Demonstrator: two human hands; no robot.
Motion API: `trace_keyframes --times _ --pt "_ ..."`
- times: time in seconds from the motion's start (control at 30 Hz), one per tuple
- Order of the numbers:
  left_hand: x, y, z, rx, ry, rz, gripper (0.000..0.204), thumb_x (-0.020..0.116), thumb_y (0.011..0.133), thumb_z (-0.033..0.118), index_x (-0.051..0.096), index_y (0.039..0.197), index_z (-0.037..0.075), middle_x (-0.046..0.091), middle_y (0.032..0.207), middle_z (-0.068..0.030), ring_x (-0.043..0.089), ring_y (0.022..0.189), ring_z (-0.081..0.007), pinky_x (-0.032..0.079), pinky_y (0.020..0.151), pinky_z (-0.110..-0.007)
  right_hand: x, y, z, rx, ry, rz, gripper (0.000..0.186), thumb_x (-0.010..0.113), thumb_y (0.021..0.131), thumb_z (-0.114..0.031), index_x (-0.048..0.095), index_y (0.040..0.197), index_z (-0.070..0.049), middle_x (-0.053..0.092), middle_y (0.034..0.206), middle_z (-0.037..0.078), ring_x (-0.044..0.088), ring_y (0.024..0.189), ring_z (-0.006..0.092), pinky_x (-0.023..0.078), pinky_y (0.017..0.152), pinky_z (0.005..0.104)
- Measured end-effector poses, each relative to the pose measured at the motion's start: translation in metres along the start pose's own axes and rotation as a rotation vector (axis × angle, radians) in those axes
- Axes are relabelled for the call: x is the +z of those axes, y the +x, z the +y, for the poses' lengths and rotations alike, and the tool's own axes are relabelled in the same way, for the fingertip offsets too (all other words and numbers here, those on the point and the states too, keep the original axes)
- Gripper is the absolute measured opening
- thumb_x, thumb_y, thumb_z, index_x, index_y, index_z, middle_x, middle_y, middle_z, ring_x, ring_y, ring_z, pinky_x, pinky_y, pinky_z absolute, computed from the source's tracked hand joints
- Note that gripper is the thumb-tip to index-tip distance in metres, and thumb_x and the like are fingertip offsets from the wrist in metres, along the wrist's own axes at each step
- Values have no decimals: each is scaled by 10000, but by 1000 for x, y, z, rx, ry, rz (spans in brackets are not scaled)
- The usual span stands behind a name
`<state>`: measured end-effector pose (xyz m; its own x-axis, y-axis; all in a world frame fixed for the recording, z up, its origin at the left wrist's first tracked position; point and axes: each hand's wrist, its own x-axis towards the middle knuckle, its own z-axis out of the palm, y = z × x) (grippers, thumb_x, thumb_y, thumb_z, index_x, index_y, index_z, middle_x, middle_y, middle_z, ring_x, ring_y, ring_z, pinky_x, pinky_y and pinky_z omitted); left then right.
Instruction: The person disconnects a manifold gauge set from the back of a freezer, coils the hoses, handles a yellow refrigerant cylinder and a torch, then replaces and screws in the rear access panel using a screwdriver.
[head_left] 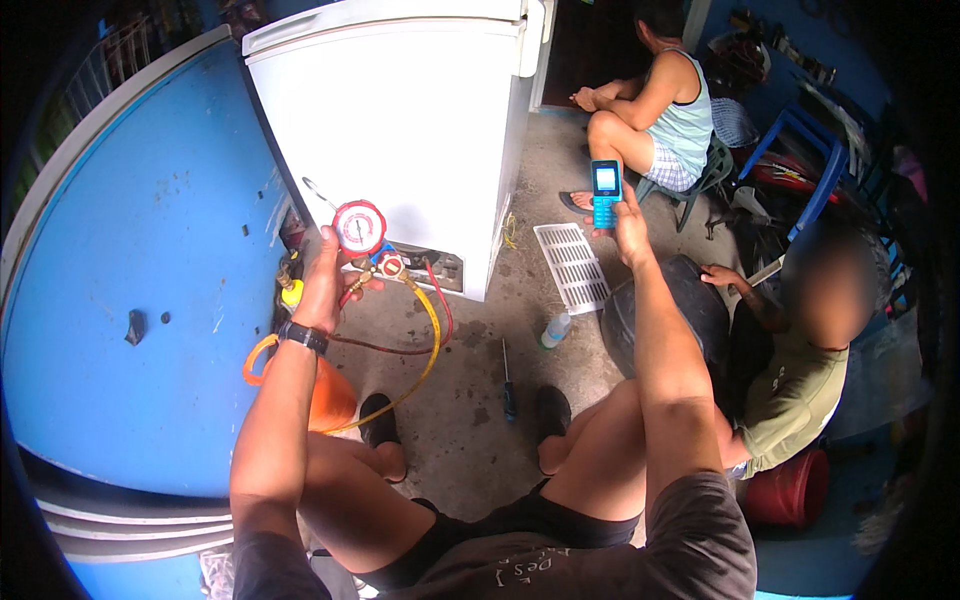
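My left hand [322,285] is closed around a red-rimmed pressure gauge [359,229] with a small valve manifold below its dial. From the manifold a yellow hose [436,335] curves down toward an orange gas cylinder [330,398], and a dark red hose [449,312] loops beside it. Held up on the right, a turquoise keypad phone [606,200] with a lit screen is gripped by my right hand [631,232]. In front of me stands a white freezer or fridge [390,120], its lower compartment open near the gauge.
A screwdriver [509,390], a plastic bottle [555,330] and a white slotted panel [572,266] lie or stand on the concrete floor. A large blue panel [140,270] fills the left. One person [680,110] sits behind; another [795,400] sits at right beside a black rounded object [665,310].
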<state>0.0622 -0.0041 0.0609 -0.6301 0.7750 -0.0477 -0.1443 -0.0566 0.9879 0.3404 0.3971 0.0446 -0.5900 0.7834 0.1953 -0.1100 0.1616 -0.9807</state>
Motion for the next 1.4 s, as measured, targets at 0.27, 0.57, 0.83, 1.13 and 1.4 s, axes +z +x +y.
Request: trace_keyframes --times 0.27,0.57,0.83,1.13,1.4 --pt "-13 11 -12 -35 -12 42 855 333 927 771 498 1339 40 619 1242 -157 720 794 -228 375 495 -232 -7 -5 -2 2 54 37 548 293 963 -122 256 1510 -106 655 1110 179 709 834 287 576 595 351" --pt "-13 23 -22 -61 24 83 806 334 943 748 492 1349 70 647 1191 -141 716 737 -213 373 464 -219 -17 -8 -12 -26 65 121 564 275 962 -104 226 1524 -102 654 1125 189 711 811 297 588 566 344" --pt "-13 47 -49 -76 108 99 901 360 897 800 443 1412 66 593 1307 -182 709 743 -229 361 467 -230 -27 -24 -24 4 166 182 568 277 955 -101 231 1522 -97 650 1123 186 710 827 305 589 570 339" --pt "12 61 -52 -86 129 37 857 365 926 756 408 1452 80 596 1259 -194 707 666 -210 359 412 -197 -52 -87 -36 -14 135 185 558 299 952 -95 262 1509 -99 626 1169 194 711 833 299 591 587 348" --pt "11 70 -70 -94 135 75 844 415 924 734 463 1446 73 616 1251 -217 716 644 -210 406 399 -195 -98 -309 17 176 -16 97 534 391 1001 -322 306 1485 -115 638 1153 166 697 778 248 575 561 332"
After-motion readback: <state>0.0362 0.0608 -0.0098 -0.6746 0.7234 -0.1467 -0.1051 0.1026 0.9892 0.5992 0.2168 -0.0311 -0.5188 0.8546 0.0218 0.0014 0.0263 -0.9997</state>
